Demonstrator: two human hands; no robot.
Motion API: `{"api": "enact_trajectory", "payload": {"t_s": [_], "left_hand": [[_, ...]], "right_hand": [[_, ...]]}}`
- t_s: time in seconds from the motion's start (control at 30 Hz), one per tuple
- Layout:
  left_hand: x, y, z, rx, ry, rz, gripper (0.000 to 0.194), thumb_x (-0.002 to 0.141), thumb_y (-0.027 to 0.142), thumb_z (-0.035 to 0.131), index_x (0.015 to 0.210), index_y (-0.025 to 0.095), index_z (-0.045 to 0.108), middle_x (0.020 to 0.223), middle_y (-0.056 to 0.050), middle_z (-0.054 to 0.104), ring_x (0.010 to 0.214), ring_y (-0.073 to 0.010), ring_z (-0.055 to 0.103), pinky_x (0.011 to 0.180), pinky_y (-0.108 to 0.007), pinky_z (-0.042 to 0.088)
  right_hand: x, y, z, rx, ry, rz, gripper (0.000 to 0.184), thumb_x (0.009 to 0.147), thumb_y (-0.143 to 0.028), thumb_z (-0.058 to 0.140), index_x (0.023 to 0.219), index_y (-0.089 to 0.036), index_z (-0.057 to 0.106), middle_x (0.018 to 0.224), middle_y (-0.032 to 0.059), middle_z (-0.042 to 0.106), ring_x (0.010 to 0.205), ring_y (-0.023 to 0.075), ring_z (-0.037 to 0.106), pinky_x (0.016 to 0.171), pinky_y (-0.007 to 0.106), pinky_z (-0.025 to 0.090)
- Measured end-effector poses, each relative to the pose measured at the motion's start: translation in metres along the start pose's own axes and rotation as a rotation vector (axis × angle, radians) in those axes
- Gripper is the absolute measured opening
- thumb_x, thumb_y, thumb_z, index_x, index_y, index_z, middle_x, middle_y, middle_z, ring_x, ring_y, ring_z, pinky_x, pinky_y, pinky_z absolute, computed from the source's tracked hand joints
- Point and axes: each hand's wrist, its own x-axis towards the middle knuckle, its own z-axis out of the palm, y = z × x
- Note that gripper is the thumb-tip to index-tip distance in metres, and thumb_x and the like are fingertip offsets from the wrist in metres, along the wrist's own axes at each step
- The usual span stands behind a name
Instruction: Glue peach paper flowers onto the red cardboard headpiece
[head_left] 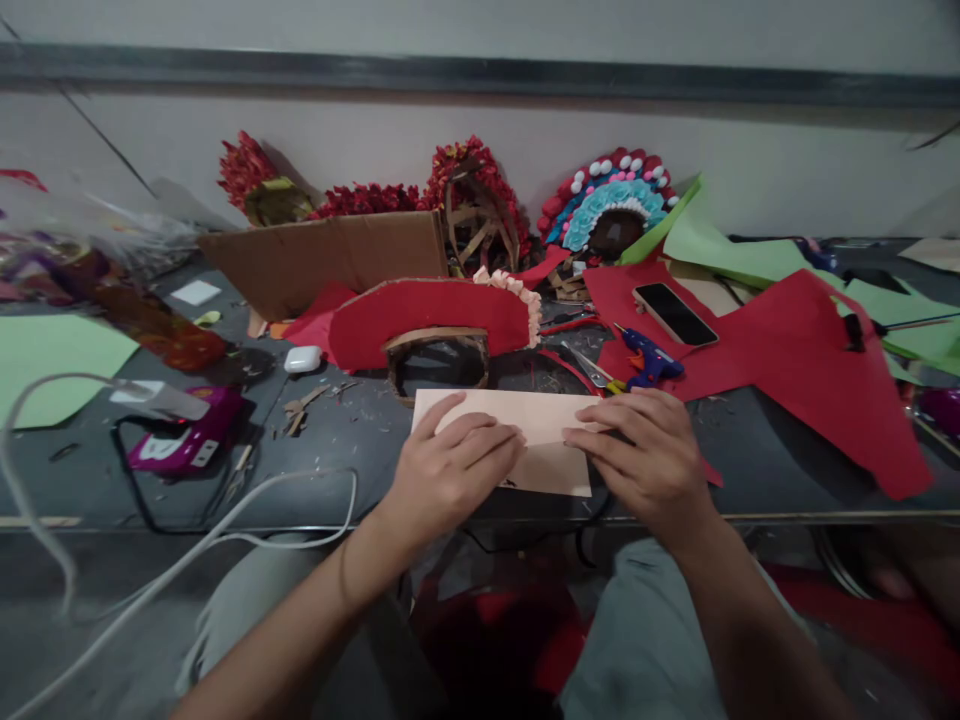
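Observation:
A folded sheet of pale peach paper (551, 425) lies on the dark table near its front edge. My left hand (450, 470) presses on the sheet's left half, fingers bent and close together, pointing right. My right hand (645, 450) rests on the sheet's right end, fingers curled and pointing left toward the other hand. Fingertips of both hands nearly meet at the sheet's middle. Just behind the paper stands a red felt arc on a cardboard frame (435, 325).
Red felt sheets (810, 360) with a phone (675, 313) and a blue glue gun (649, 357) lie at right. Scissors (592, 368), green paper (52, 365), a pink device (184, 440), white cables (225, 520), a cardboard box (330, 255) and decorated headpieces (611, 205) surround.

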Motion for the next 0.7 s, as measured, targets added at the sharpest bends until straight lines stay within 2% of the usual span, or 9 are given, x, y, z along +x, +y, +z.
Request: {"api": "enact_trajectory", "payload": {"t_s": [0.17,0.3,0.5,0.6,0.7], "left_hand": [[-0.005,-0.018,-0.01,0.058,0.013,0.023,0.019,0.076,0.015,0.066,0.093,0.023,0.065,0.089,0.005,0.073,0.081,-0.0137,0.066,0.099,-0.04,0.037],[-0.007,-0.028,-0.017,0.064,0.021,0.017,0.021,0.073,0.016,0.068,0.093,0.023,0.066,0.088,0.004,0.073,0.081,-0.0152,0.066,0.098,-0.042,0.038],[-0.015,-0.046,-0.028,0.087,0.043,-0.006,0.02,0.071,0.015,0.07,0.088,0.025,0.066,0.084,0.003,0.074,0.078,-0.017,0.066,0.093,-0.043,0.042],[-0.024,-0.06,-0.034,0.102,0.112,-0.034,0.019,0.069,0.014,0.071,0.084,0.024,0.066,0.081,0.003,0.073,0.074,-0.0168,0.066,0.091,-0.044,0.044],[-0.029,-0.066,-0.039,0.119,0.205,-0.133,0.012,0.071,0.014,0.069,0.08,0.021,0.065,0.081,0.0,0.072,0.074,-0.0166,0.065,0.091,-0.044,0.045]], "right_hand": [[-0.003,0.017,-0.006,-0.033,0.083,0.036,0.017,0.075,-0.01,0.064,0.083,-0.024,0.069,0.088,0.0015,0.068,0.086,0.0176,0.057,0.085,0.038,0.041],[-0.004,0.027,-0.008,-0.017,0.138,0.072,0.011,0.076,-0.013,0.064,0.079,-0.022,0.07,0.081,0.0024,0.067,0.081,0.0174,0.057,0.082,0.038,0.042],[-0.005,0.035,-0.011,0.006,0.153,0.111,0.013,0.076,-0.011,0.063,0.077,-0.022,0.069,0.079,0.002,0.067,0.079,0.0173,0.057,0.078,0.037,0.044],[-0.008,0.042,-0.014,-0.004,0.196,0.127,0.013,0.076,-0.01,0.063,0.076,-0.021,0.069,0.076,0.0022,0.067,0.077,0.0171,0.058,0.076,0.036,0.044],[-0.01,0.045,-0.015,0.004,0.256,0.141,0.012,0.074,-0.009,0.065,0.076,-0.02,0.068,0.074,0.0025,0.066,0.074,0.0167,0.058,0.075,0.035,0.044]]}}
